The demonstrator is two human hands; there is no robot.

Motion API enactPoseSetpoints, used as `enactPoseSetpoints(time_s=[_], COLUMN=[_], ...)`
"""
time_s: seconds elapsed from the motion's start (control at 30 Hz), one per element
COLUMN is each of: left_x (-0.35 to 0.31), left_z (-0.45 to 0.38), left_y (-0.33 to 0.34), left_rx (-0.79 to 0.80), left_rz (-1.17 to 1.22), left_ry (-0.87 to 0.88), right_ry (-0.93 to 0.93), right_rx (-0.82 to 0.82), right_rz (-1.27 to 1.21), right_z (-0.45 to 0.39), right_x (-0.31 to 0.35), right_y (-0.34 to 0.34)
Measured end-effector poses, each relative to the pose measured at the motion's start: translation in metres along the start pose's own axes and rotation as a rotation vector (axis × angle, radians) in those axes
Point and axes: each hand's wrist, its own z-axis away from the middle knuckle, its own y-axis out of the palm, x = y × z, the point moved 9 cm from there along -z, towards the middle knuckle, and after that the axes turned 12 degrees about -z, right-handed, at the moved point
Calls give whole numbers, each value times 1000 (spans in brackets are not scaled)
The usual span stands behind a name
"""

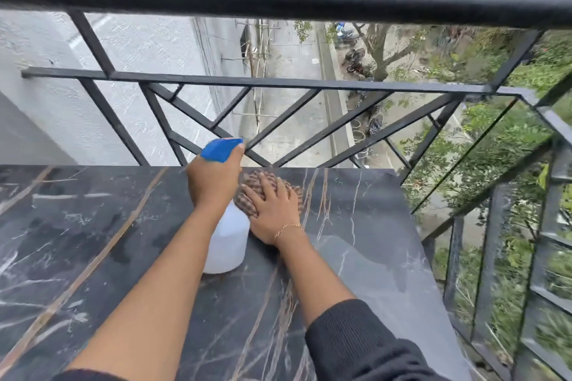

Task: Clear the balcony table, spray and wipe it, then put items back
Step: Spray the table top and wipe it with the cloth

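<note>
Head: left hand (213, 179) grip holds spray bottle (227, 241); right hand (272, 210) flat on cloth (263, 185) near table (371, 210) far edge.

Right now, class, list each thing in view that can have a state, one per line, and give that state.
Spray bottle: upright, standing on the table, neck gripped by the left hand.
Cloth: bunched, flat on the table, under the right hand.
Right hand: fingers spread, pressing the cloth.
Table: dark marble top, streaky, nothing else on it in view.
</note>
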Motion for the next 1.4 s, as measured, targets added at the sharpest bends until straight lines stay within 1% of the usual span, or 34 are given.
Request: enactPoseSetpoints(time_s=[0.07, 0.1, 0.23, 0.3, 0.4, 0.5, 0.57, 0.6, 0.73, 0.83, 0.93, 1.0, 1.07, 1.1, 1.2, 1.23, 1.3, 1.4], left_x=[-2, -3, -7, -7, -8, -7, 0, 1, 5, -1, -11, -11, -15, -19, -30, -30, -30, -28], left_z=[5, 7, 12, 12, 12, 13, 11, 10, 13, 11, 9, 8, 18, 24, 40, 46, 64, 100], left_y=[1, 2, 5, 3, 1, 1, 5, 6, 8, 5, 7, 10, 18, 22, 39, 44, 56, 77], left_rx=[8, 13, 40, 41, 50, 64, 77, 75, 85, 65, 64, 72, 115, 140, 248, 290, 377, 552], left_rz=[-12, -7, -15, -9, 6, 34, 10, -7, -47, -60, -115, -178, -187, -193, -259, -267, -262, -313], left_ry=[-7, -12, -10, -7, -10, -14, -17, -16, 14, 38, 77, 83, 87, 104, 187, 201, 211, 225], right_ry=[2, 44, 335, 476, 614, 677, 651, 603, 326, 131, -7, -29, 58, 134, 436, 534, 693, 812], right_rx=[-24, -53, -184, -224, -288, -326, -318, -308, -213, -109, -89, -103, -171, -212, -275, -281, -328, -485], right_rz=[-7, -10, 1, 20, 25, 15, -16, -30, -103, -81, -37, -11, 1, 27, 94, 61, -91, -246], right_z=[20, 30, 74, 98, 125, 135, 125, 114, 67, 39, 35, 44, 67, 81, 133, 152, 192, 237], right_x=[-21, -40, -142, -184, -206, -193, -170, -154, -77, -27, -14, -28, -65, -89, -169, -193, -230, -252], right_y=[-9, -19, -72, -91, -97, -84, -64, -56, -27, -12, -14, -20, -39, -54, -96, -106, -121, -136])
